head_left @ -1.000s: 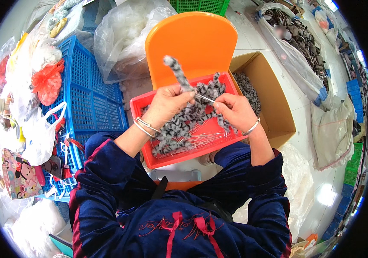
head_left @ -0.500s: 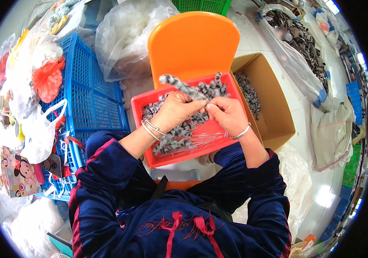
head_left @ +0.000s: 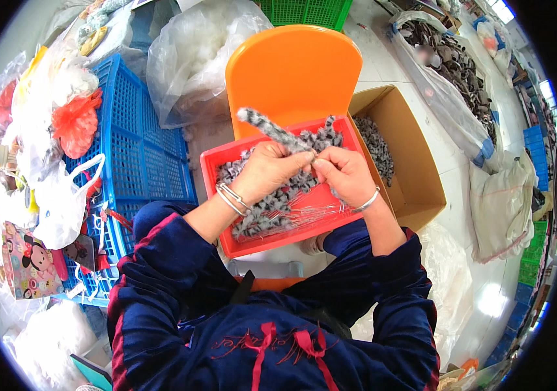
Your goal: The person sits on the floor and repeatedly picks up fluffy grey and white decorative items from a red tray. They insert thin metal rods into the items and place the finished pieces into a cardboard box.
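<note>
Currently | left hand (head_left: 268, 171), right hand (head_left: 349, 176) both pinching one plush strip (head_left: 267, 125) | one red tray (head_left: 321, 196)

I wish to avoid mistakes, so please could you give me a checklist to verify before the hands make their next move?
1. Left hand grips the fur tube: ok.
2. Tube's far end free of the pile: ok, it sticks up over the tray's far rim.
3. Right hand has a firm pinch: cannot tell; its fingertips, close against the left hand's, hide what they hold.
4. Loose wires inside the tray: ok.
5. Wires apart from the fur pieces: not ok, their left ends lie among them.
6. Box beside the tray open: ok.
</note>
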The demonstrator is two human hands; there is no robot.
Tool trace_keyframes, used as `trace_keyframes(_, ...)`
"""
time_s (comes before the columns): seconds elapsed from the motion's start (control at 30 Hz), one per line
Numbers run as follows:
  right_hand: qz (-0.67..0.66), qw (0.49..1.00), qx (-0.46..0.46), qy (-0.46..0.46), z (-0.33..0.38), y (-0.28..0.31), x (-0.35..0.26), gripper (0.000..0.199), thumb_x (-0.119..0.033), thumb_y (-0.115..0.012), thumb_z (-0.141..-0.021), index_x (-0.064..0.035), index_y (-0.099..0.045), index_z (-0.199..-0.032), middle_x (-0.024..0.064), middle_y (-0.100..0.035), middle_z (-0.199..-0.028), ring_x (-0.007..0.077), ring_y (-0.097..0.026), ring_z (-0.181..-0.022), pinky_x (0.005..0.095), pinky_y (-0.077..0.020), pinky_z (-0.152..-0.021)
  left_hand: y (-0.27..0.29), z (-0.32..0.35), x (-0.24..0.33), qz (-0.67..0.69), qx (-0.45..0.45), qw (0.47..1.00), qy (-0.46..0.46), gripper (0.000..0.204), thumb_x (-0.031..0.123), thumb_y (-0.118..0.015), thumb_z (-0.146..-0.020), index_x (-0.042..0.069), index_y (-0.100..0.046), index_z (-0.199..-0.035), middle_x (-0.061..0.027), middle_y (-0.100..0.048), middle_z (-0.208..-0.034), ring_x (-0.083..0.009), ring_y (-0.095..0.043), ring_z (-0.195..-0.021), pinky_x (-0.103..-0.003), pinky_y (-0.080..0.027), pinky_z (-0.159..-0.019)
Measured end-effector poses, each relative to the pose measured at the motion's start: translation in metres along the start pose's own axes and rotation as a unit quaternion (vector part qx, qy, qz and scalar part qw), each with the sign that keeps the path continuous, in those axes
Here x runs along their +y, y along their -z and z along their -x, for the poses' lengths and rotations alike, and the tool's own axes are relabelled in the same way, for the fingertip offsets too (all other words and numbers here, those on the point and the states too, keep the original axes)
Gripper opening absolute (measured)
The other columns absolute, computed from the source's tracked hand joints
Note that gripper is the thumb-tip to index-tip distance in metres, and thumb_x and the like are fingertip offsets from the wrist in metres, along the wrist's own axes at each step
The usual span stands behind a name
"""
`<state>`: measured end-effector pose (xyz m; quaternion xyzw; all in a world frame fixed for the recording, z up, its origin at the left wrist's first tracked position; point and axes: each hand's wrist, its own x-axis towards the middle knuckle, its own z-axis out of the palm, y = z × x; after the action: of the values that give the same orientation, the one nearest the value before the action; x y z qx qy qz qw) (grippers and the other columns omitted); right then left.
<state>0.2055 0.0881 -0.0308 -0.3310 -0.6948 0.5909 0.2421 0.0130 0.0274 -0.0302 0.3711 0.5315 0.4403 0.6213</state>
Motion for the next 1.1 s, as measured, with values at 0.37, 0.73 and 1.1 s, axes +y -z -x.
trace_keyframes(0.37,0.04,0.999,-0.004,0.005,0.0,0.004,0.003,0.014,-0.012,-0.063,-0.093,-0.001,-0.064,-0.083,0.0006,-0.06,-0.066,0.0066,-0.053,-0.062,0.0242,-0.0435,-0.057,0.015,0.0,0.006,0.018,0.01,1.0,-0.004,0.015,0.021,-0.07,-0.09,0.007,-0.067,-0.091,0.003,-0.059,-0.068,-0.0019,-0.04,-0.05,-0.019,-0.028,-0.045)
trace_keyframes(0.73,-0.01,1.0,-0.029,0.0,0.002,0.003,0.0,0.013,-0.008,-0.055,-0.096,-0.0025,-0.059,-0.084,-0.0016,-0.058,-0.072,0.0063,-0.051,-0.069,0.0232,-0.0425,-0.063,0.006,-0.001,0.0,-0.009,-0.002,0.997,-0.079,0.012,0.018,-0.071,-0.088,0.007,-0.068,-0.091,0.0025,-0.062,-0.071,-0.003,-0.048,-0.054,-0.019,-0.035,-0.047)
trace_keyframes(1.1,0.074,0.997,-0.016,-0.004,0.001,0.001,-0.001,0.015,-0.009,-0.056,-0.094,-0.0008,-0.06,-0.081,-0.0013,-0.057,-0.07,0.0064,-0.05,-0.065,0.0241,-0.0422,-0.06,0.006,-0.007,-0.012,0.0,-0.003,0.994,-0.112,0.011,0.015,-0.072,-0.087,0.006,-0.067,-0.089,0.0043,-0.063,-0.077,-0.0058,-0.057,-0.069,-0.022,-0.045,-0.062)
